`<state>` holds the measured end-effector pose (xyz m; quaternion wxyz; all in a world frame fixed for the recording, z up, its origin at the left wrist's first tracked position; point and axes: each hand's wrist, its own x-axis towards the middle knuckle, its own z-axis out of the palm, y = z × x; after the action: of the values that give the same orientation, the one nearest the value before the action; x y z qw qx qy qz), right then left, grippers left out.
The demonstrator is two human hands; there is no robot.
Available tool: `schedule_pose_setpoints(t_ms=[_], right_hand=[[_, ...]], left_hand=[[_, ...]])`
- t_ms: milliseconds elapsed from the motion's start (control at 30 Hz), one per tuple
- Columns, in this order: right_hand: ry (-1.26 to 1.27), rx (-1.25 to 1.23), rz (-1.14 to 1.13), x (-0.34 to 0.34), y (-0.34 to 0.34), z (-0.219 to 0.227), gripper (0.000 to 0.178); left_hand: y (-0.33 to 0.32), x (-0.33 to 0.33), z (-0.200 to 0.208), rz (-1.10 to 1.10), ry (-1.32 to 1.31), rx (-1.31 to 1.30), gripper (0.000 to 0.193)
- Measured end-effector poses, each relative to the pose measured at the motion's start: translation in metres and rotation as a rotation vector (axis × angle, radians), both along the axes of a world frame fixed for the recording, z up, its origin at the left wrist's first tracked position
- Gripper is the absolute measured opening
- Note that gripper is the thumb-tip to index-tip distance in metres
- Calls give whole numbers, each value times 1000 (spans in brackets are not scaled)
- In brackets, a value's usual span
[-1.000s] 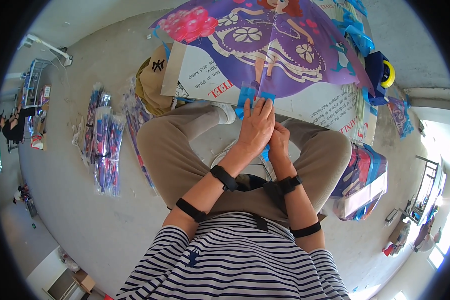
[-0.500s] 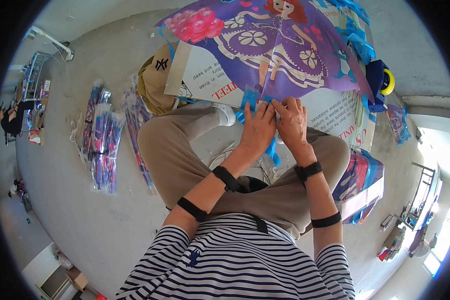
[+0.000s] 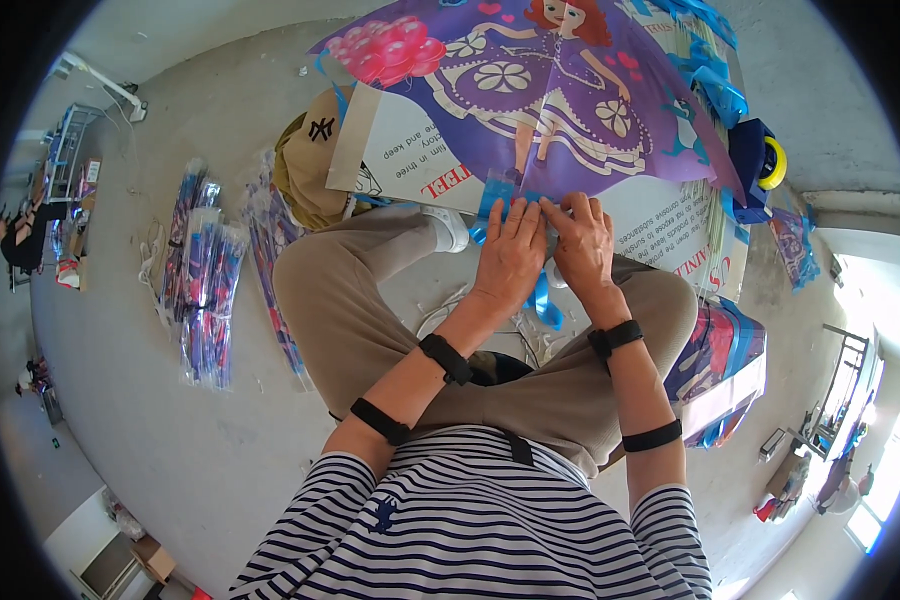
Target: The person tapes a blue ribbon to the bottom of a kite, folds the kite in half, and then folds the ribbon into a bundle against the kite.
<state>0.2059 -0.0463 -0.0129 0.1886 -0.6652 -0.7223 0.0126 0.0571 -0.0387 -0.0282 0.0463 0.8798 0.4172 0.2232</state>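
Two hands on kite (image 3: 530, 95) lower tip at 12 o'clock: left hand (image 3: 510, 255) flat, fingers together, pressing blue tail (image 3: 492, 200); right hand (image 3: 582, 240) fingers bunched on same tip. Since a second ago right hand moved up beside left, so both now work tip. Kite lies on cardboard (image 3: 410, 150), over knees. Concrete floor (image 3: 120, 400); packed kites (image 3: 200, 290) at 9 o'clock; cap (image 3: 305, 165) at 11

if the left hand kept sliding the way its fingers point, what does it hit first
Probably the purple kite: the left hand points up-frame, fingertips already at the kite's lower tip by the blue strips. Depth is hard to judge.
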Motion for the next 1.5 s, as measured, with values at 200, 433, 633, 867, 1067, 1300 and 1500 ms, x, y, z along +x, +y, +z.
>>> schedule_pose_setpoints(t_ms=[200, 433, 633, 867, 1067, 1300, 1500], right_hand=[[-2, 9, 5, -1, 1, 1, 41], [18, 5, -4, -2, -1, 1, 42], [432, -64, -51, 25, 1, 10, 42], [337, 175, -604, 209, -23, 27, 32], [939, 151, -1121, 312, -28, 55, 39], [963, 78, -1048, 350, -2, 66, 37], [937, -146, -1175, 375, 16, 70, 16]], left_hand=[[3, -1, -9, -12, 21, 19, 45], [0, -2, -3, -13, 61, -18, 42], [1, -1, -1, -22, 95, -21, 40], [5, 2, 7, -39, 138, 24, 34], [2, 1, 11, -58, 231, -8, 43], [1, -1, 18, -58, 296, -58, 50], [0, 2, 18, -69, 321, -74, 52]])
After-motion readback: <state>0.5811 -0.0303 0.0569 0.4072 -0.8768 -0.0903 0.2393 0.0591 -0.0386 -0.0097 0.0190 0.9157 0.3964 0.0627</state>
